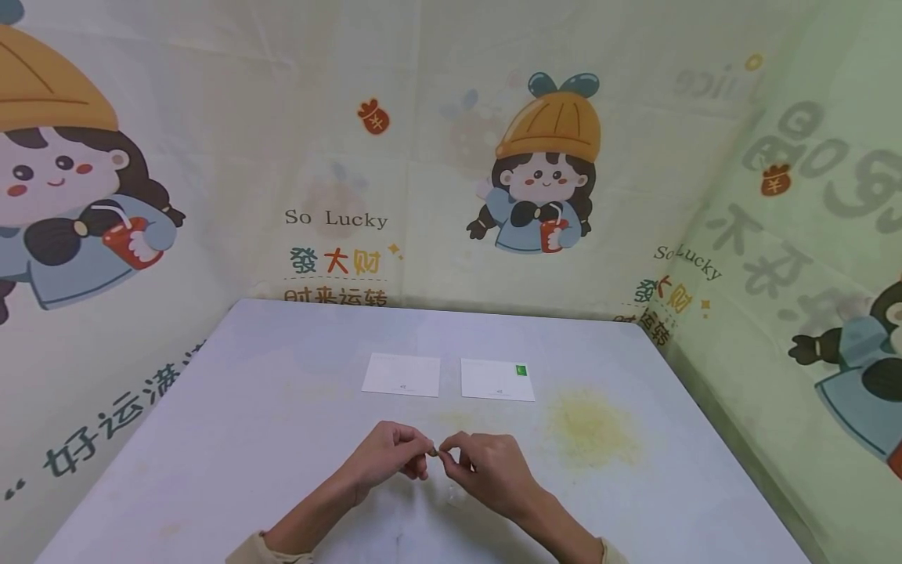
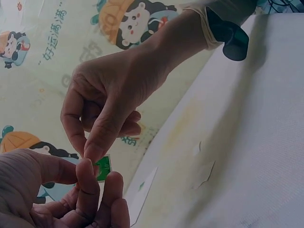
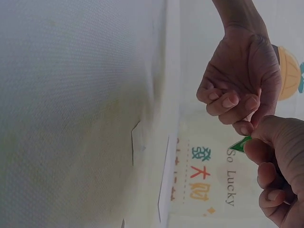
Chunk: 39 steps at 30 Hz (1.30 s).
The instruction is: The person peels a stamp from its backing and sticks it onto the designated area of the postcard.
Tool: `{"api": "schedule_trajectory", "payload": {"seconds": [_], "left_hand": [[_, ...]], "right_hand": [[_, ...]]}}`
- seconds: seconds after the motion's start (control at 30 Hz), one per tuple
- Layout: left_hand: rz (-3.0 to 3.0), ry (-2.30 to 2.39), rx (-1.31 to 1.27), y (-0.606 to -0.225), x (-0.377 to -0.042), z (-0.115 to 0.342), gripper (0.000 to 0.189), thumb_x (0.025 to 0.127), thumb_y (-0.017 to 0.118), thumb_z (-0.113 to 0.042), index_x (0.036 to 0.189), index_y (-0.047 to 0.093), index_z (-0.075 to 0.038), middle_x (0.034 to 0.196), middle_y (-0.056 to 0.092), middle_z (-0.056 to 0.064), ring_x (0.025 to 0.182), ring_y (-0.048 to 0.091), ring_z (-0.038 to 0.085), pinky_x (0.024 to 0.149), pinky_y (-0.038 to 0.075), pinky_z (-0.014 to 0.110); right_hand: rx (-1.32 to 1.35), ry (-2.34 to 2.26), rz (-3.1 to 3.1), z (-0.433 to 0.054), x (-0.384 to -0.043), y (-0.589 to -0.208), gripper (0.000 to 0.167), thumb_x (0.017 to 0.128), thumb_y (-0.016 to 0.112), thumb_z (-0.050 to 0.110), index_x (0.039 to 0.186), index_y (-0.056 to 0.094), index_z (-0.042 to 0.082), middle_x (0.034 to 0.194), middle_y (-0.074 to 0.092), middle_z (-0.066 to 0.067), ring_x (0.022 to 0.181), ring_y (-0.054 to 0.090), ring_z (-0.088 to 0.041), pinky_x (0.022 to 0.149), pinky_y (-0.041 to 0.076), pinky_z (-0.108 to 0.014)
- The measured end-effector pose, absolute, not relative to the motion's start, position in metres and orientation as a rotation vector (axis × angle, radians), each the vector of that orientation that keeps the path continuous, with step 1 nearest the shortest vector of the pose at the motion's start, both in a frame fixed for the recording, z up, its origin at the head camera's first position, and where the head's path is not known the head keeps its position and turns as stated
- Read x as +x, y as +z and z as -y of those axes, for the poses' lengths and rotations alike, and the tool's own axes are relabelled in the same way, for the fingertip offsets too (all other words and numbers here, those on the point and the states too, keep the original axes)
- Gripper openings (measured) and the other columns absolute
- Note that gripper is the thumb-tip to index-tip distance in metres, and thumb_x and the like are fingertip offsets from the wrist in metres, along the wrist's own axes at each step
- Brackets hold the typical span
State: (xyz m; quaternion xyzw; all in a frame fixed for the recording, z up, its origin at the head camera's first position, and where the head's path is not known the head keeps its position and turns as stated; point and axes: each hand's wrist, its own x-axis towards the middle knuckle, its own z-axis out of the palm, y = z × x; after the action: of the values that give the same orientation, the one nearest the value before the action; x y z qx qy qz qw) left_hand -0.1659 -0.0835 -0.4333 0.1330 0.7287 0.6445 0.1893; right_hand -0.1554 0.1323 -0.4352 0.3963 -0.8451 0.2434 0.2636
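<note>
Both hands meet over the near middle of the table. A small green stamp (image 2: 103, 168) is between their fingertips. My left hand (image 1: 391, 452) pinches it with thumb and forefinger, the other fingers curled loosely below. From the other side my right hand (image 1: 493, 468) pinches at it too, thumb and forefinger tips right against the left ones. In the right wrist view a corner of the green stamp (image 3: 240, 144) sticks out past the fingers, which hide most of it. Beyond the hands lie two white cards side by side; the right card (image 1: 493, 380) bears a green stamp (image 1: 521, 370) at its upper right corner, the left card (image 1: 400, 374) has none.
Small scraps of pale paper (image 2: 204, 175) lie on the white table (image 1: 211, 439) under the hands. A yellowish stain (image 1: 592, 427) marks the surface at the right. Printed cloth walls (image 1: 437, 172) stand behind the table and at both sides.
</note>
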Motion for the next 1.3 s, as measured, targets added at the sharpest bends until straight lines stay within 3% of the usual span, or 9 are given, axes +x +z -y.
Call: {"api": "schedule_trajectory", "payload": {"seconds": [0.17,0.33,0.63,0.83,1.3], "left_hand": [[-2.100,1.799,0.385,-0.434,-0.166,0.084,0.028,0.100,0.062,-0.020,0.100,0.075,0.004,0.068,0.068,0.002,0.070,0.067,0.017,0.071,0.056,0.032],[-2.171,1.784,0.415,-0.431,-0.165,0.085,0.026,0.100,0.063,-0.021,0.098,0.076,0.001,0.069,0.070,0.006,0.071,0.066,0.023,0.070,0.054,0.035],[-2.418,1.701,0.388,-0.429,-0.169,0.089,0.022,0.098,0.067,-0.022,0.093,0.076,-0.003,0.067,0.068,0.001,0.069,0.060,0.016,0.059,0.040,0.024],[-2.525,1.709,0.334,-0.434,-0.175,0.091,0.018,0.098,0.068,-0.018,0.095,0.075,-0.002,0.071,0.071,0.005,0.071,0.065,0.023,0.064,0.044,0.026],[-2.638,1.713,0.254,-0.444,-0.191,0.102,0.014,0.097,0.067,-0.013,0.092,0.074,-0.002,0.073,0.072,0.007,0.069,0.064,0.020,0.061,0.044,0.026]], "right_hand": [[1.036,0.735,2.325,-0.134,-0.157,-0.436,0.011,0.087,0.076,0.007,0.091,0.071,0.016,0.054,0.053,0.014,0.052,0.034,0.012,0.049,0.030,-0.003],[0.974,0.871,2.335,-0.135,-0.159,-0.437,0.020,0.083,0.077,0.000,0.092,0.069,0.016,0.054,0.051,0.015,0.053,0.034,0.014,0.047,0.031,-0.005],[0.772,1.211,2.437,-0.136,-0.164,-0.436,0.014,0.087,0.075,0.003,0.091,0.070,0.016,0.058,0.054,0.016,0.051,0.040,0.008,0.043,0.036,-0.014],[0.627,1.422,2.494,-0.139,-0.173,-0.438,0.009,0.090,0.074,0.005,0.088,0.071,0.013,0.063,0.059,0.009,0.054,0.047,-0.001,0.047,0.041,-0.019],[0.393,1.663,2.573,-0.138,-0.195,-0.448,0.004,0.093,0.071,0.004,0.092,0.068,0.004,0.074,0.070,-0.005,0.060,0.059,-0.008,0.053,0.045,-0.018]]}}
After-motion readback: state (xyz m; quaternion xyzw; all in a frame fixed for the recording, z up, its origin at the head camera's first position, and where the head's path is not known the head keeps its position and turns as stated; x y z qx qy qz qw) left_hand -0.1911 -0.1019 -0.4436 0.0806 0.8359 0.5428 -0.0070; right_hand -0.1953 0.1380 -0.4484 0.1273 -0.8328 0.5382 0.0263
